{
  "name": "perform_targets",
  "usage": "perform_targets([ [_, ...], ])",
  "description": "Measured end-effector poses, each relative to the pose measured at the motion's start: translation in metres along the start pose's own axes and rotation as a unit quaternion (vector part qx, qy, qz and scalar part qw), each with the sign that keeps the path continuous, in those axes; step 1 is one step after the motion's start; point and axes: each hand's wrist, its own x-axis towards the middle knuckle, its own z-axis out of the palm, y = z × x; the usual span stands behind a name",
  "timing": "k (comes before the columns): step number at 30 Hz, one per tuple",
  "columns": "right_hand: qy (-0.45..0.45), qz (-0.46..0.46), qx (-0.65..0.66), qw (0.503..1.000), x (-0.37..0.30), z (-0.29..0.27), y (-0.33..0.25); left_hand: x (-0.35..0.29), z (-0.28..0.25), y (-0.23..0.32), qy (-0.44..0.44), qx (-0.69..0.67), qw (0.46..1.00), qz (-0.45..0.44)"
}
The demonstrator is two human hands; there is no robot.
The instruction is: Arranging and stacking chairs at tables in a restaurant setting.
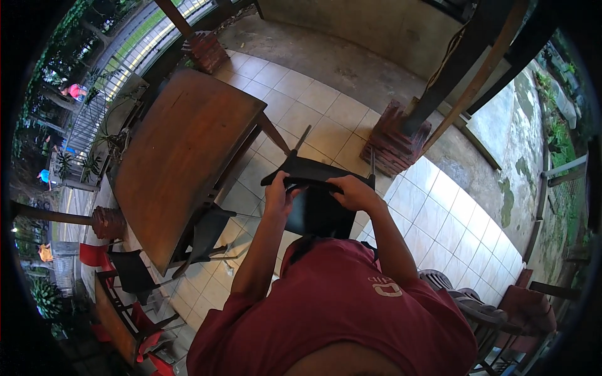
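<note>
A black chair [323, 213] with thin metal legs is in front of my body, between the wooden table and the brick pillar base. My left hand [279, 193] is closed on the left end of its curved black edge. At the right end of that same edge, my right hand [355, 193] is wrapped round with its fingertips turned under. Two of the legs point away from me over the tiles. Whether the chair rests on the floor or hangs above it I cannot tell. My body hides its near part.
A large wooden table [188, 144] stands to the left, with another black chair [210, 235] against its near side. Red brick pillar bases [392, 141] rise from the tiled floor [433, 216]. Grey stacked chairs [467, 307] are at the lower right. Red chairs [147, 329] surround a smaller table at the lower left.
</note>
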Motion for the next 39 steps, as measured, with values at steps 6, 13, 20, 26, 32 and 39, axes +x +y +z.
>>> perform_targets([
  [6, -0.048, 0.044, -0.01, 0.998, 0.033, 0.001, -0.017, 0.013, -0.021, 0.02, -0.024, 0.005, 0.999, -0.047],
  [13, -0.033, 0.063, -0.089, 0.994, 0.064, -0.011, -0.021, 0.028, -0.009, 0.031, -0.018, -0.079, 0.993, -0.082],
  [20, 0.034, 0.052, -0.133, 0.989, 0.086, -0.039, -0.021, 0.052, 0.027, 0.035, -0.076, -0.125, 0.988, -0.053],
  [26, 0.045, 0.065, -0.167, 0.983, 0.112, -0.074, 0.006, 0.081, 0.07, 0.033, -0.081, -0.154, 0.984, -0.037],
  [32, 0.037, 0.045, -0.153, 0.986, 0.159, -0.126, 0.048, 0.133, 0.122, 0.029, -0.047, -0.158, 0.985, -0.041],
  [39, 0.024, 0.007, -0.127, 0.992, 0.22, -0.186, 0.119, 0.196, 0.192, 0.025, -0.041, -0.157, 0.987, -0.012],
])
